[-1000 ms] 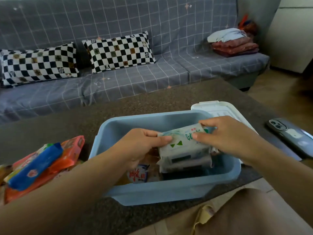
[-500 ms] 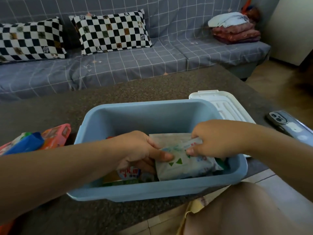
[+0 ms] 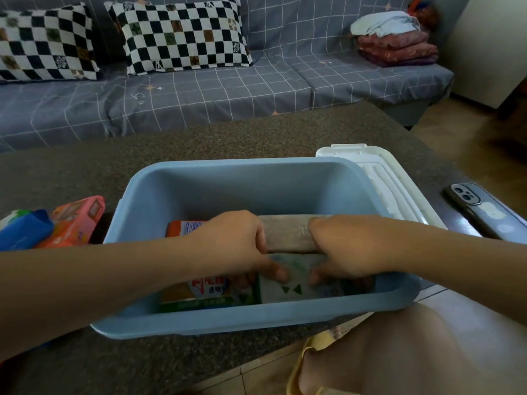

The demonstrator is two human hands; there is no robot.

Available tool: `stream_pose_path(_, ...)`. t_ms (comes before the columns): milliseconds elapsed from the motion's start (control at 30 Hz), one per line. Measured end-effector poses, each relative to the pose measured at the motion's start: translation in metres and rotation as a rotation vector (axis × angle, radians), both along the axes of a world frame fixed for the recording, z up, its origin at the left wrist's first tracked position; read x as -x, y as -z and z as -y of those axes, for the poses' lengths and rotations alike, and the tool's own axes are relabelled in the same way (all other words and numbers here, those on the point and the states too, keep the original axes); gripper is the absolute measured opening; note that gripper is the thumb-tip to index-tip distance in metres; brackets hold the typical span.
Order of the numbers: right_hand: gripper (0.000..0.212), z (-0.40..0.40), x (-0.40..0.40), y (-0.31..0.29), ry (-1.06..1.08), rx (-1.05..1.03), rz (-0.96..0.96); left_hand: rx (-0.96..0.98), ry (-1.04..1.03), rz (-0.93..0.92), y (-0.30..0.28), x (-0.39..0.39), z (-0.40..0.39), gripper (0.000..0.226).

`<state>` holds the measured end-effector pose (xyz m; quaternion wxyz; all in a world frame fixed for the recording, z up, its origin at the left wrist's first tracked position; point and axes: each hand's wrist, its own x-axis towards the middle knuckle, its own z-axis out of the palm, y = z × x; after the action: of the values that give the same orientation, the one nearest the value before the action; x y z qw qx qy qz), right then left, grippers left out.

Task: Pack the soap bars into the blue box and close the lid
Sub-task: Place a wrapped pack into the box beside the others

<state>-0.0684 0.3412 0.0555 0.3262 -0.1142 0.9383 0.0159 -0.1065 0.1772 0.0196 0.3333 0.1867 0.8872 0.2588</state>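
Head view looks down into the blue box (image 3: 256, 317), which sits open on the dark speckled bench (image 3: 199, 138) at the near edge. Inside it, on the right half, lies a white soap pack (image 3: 296, 286) with green triangles printed on it. The left hand (image 3: 236, 246) and the right hand (image 3: 348, 246) both grip this pack from above, fingers (image 3: 275, 270) curled down over its near face and thumbs behind, one hand at each end, with a strip of the pack's top edge showing between them. At 9 o'clock from the white pack, touching it, lies an orange and green soap box (image 3: 196, 295) with red lettering; at 11 o'clock another orange soap box (image 3: 185, 228) shows partly behind the left hand.

Outside the box, at 9 o'clock on the bench, a pile of soap bars waits: a blue soap pack (image 3: 24, 229) resting on a pink soap pack (image 3: 77, 220). At 2 o'clock, just beside the box's right rim, lies the white lid (image 3: 385, 178), flat on the bench. At 3 o'clock, near the lid, a phone (image 3: 484, 212) lies camera side up.

Beyond the bench, at 12 o'clock, stands a grey checked sofa (image 3: 228, 89) with two black-and-white chequered cushions (image 3: 182, 35) and folded cloths (image 3: 396, 38) at its right end.
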Motion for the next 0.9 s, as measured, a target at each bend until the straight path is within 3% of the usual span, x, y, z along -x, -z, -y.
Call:
stream_pose_path(100, 0.046, 0.0, 0.003, 0.005, -0.029, -0.032, -0.071, 0.116, 0.101, -0.307, 0.005, 0.004, -0.003, 0.043)
stream_pose_path(167, 0.044, -0.002, 0.007, 0.005, -0.045, -0.044, -0.111, 0.154, 0.131, -0.393, 0.006, 0.008, -0.005, 0.05)
stream_pose_path(367, 0.049, -0.005, 0.013, 0.008, -0.109, -0.034, -0.163, 0.161, 0.287, -0.216, 0.0, 0.02, -0.004, 0.042)
stream_pose_path(567, 0.054, -0.003, 0.012, 0.012, -0.164, -0.088, -0.224, 0.233, 0.331, -0.429, 0.012, 0.011, -0.006, 0.05)
stream_pose_path(733, 0.056, -0.002, 0.015, 0.012, -0.188, -0.124, -0.213, 0.217, 0.357, -0.379, 0.008, 0.011, -0.005, 0.052)
stream_pose_path(900, 0.058, -0.003, 0.016, 0.017, -0.189, -0.142, -0.213, 0.283, 0.385, -0.483, 0.013, 0.005, -0.007, 0.06)
